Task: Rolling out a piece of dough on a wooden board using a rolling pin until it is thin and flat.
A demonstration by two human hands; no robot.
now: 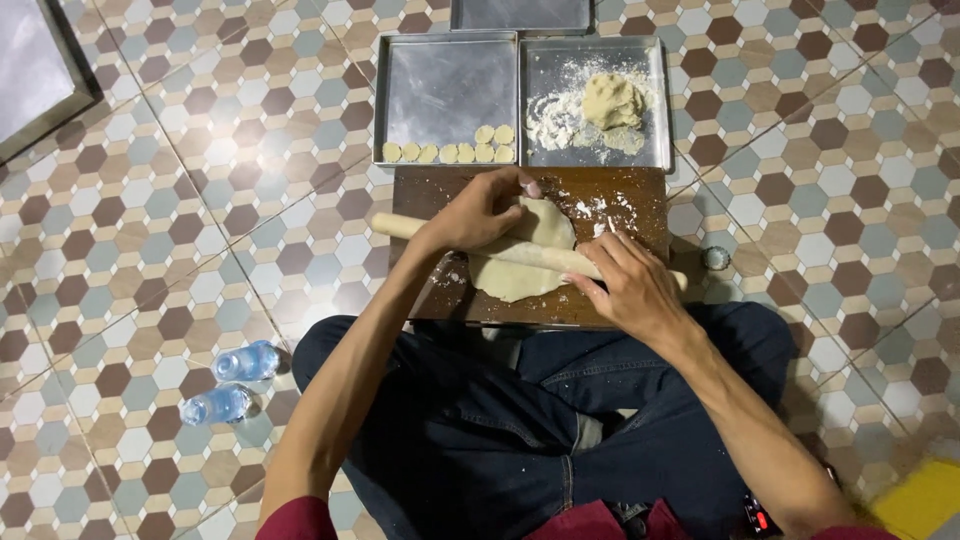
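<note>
Now | L hand [480,213] + R hand [628,285] fingers flat on rolling pin [540,255] | dough [525,255] under | 2 bottles [232,382] L

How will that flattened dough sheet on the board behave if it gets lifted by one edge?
The dough sheet looks thin and wide, so it would probably droop and stretch. Little flour shows beneath it on the board, so it may stick. The rolling pin lies across it under both hands, pinning it.

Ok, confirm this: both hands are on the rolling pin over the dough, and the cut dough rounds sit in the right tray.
Wrong tray. The head view shows the cut dough rounds in the left tray; the right tray holds flour and a dough lump. Both hands are on the rolling pin.
</note>
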